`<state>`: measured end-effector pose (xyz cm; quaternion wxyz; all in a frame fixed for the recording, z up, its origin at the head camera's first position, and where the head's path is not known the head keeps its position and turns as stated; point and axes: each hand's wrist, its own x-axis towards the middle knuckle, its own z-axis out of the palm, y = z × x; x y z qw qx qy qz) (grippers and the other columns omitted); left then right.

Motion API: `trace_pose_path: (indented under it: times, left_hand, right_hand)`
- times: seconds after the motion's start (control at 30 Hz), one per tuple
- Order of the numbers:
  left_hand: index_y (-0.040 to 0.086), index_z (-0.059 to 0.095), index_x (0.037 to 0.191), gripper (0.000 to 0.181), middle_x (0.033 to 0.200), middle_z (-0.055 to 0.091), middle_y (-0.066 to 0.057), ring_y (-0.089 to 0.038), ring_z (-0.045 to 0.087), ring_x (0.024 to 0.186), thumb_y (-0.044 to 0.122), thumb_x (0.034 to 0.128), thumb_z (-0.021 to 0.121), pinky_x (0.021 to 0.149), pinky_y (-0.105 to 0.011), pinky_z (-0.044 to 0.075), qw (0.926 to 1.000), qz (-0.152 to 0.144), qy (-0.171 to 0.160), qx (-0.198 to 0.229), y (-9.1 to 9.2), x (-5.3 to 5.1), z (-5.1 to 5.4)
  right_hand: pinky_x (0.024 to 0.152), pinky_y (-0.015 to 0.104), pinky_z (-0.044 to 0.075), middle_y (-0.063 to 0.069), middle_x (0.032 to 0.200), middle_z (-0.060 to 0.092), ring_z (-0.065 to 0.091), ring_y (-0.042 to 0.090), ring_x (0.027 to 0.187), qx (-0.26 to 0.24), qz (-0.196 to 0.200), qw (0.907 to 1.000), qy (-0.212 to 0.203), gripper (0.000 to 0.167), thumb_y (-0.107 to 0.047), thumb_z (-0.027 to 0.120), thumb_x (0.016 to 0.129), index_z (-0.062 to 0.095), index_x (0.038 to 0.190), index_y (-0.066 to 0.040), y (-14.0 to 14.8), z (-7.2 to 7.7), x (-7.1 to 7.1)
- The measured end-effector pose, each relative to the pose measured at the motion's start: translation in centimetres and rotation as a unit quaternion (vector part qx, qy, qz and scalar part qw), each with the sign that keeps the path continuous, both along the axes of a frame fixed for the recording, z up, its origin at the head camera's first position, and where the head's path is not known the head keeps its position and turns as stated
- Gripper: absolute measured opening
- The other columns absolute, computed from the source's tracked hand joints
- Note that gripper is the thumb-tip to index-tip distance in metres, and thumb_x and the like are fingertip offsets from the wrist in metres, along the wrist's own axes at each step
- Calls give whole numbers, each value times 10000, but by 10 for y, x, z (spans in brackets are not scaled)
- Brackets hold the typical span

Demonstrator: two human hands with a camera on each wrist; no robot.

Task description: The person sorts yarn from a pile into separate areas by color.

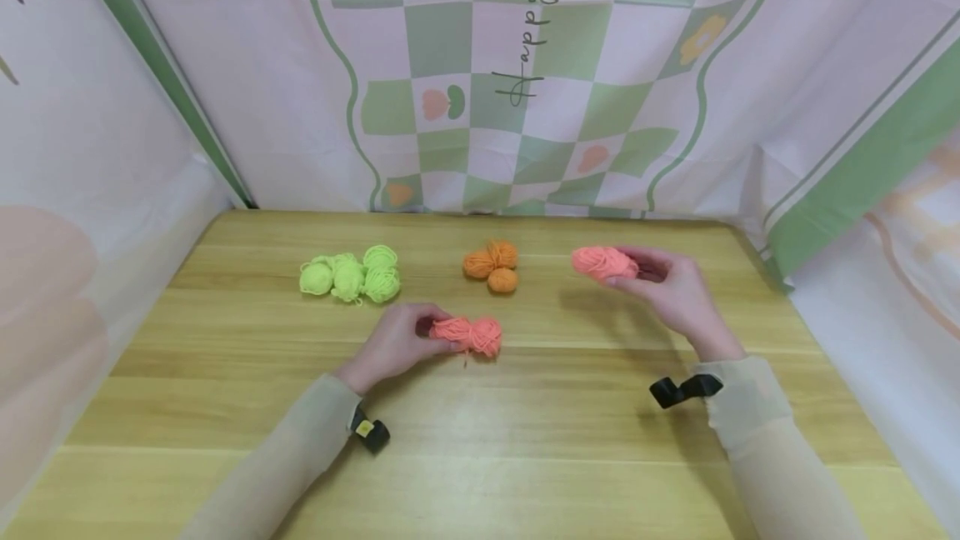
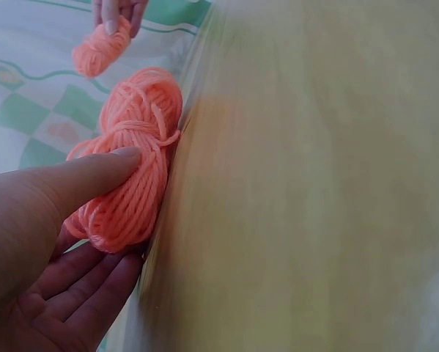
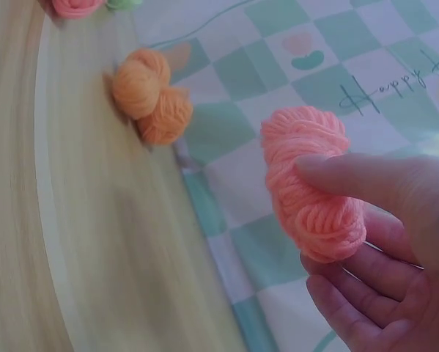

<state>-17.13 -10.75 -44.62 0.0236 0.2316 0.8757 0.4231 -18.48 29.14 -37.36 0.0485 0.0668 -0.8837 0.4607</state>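
Observation:
Near the middle of the table, my left hand (image 1: 397, 342) pinches a coral skein of yarn (image 1: 470, 335) between thumb and fingers. The left wrist view shows that skein (image 2: 142, 139) tied round its waist, close to the wood. Farther right, my right hand (image 1: 671, 286) holds another coral yarn skein (image 1: 603, 262) above the table, its shadow falling below. In the right wrist view the thumb presses across this pink-looking skein (image 3: 300, 213), with fingers beneath it. Between and behind the hands lie orange yarn balls (image 1: 491, 260), touching one another.
A row of lime-green yarn bundles (image 1: 348, 275) lies at the back left of the wooden table (image 1: 480, 457). Behind the table's far edge hangs a checked green-and-white curtain (image 1: 510, 65). Pale cloth (image 1: 112, 190) hangs along the left side too.

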Motion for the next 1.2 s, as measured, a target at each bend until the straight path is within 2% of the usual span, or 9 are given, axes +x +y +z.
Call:
trace_pose_path:
  times: [0.6, 0.9, 1.2]
  left_hand:
    - [128, 764, 1075, 353, 939, 707, 79, -98, 626, 865, 299, 795, 893, 819, -314, 550, 9999, 45, -114, -7, 0, 1, 0]
    - [126, 762, 1072, 353, 926, 697, 81, -103, 618, 849, 297, 794, 894, 799, -311, 546, 9999, 48, -99, -8, 1, 0, -1]
    - [125, 760, 1070, 344, 914, 690, 82, -107, 608, 839, 294, 799, 889, 789, -319, 540, 10000, 42, -38, 12, 0, 1, -1]
  right_hand:
    - [808, 159, 540, 130, 1234, 688, 662, 145, 1027, 84, 297, 9992, 248, 525, -273, 838, 875, 671, 1324, -57, -21, 6, 7]
    - [792, 153, 537, 115, 1238, 692, 660, 205, 1044, 222, 383, 9988, 214, 551, -309, 840, 869, 667, 1330, -62, -28, 6, 9]
    - [791, 177, 553, 123, 1233, 695, 663, 274, 1061, 123, 489, 9986, 134, 544, -292, 847, 864, 670, 1319, -54, -34, 4, 8]
